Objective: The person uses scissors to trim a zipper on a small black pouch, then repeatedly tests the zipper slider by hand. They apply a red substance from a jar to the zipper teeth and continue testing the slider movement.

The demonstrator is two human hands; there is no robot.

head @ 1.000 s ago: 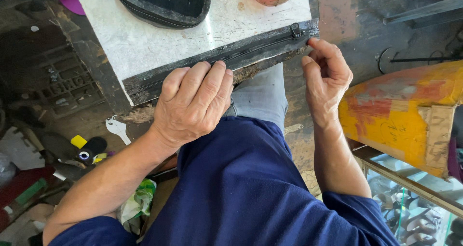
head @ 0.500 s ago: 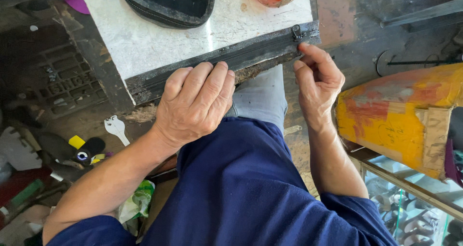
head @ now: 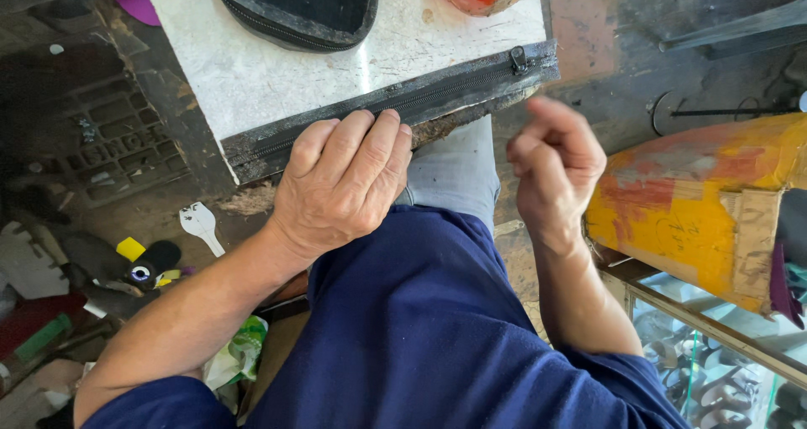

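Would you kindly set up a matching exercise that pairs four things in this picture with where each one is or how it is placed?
Things:
1. left hand
2. right hand
3. small metal zipper slider
4. yellow and orange painted box

Places or states:
A. raised in the air, fingers loosely curled, touching nothing
B. at the right end of the long black zipper strip
C. pressed flat on the zipper strip at the edge of the white stone slab
D. off to the right, below the slab

Pairs: 1-C, 2-A, 3-B, 4-D

Yellow-orange box (head: pixel 698 202) right; white cutout (head: pixel 200 224) on floor.
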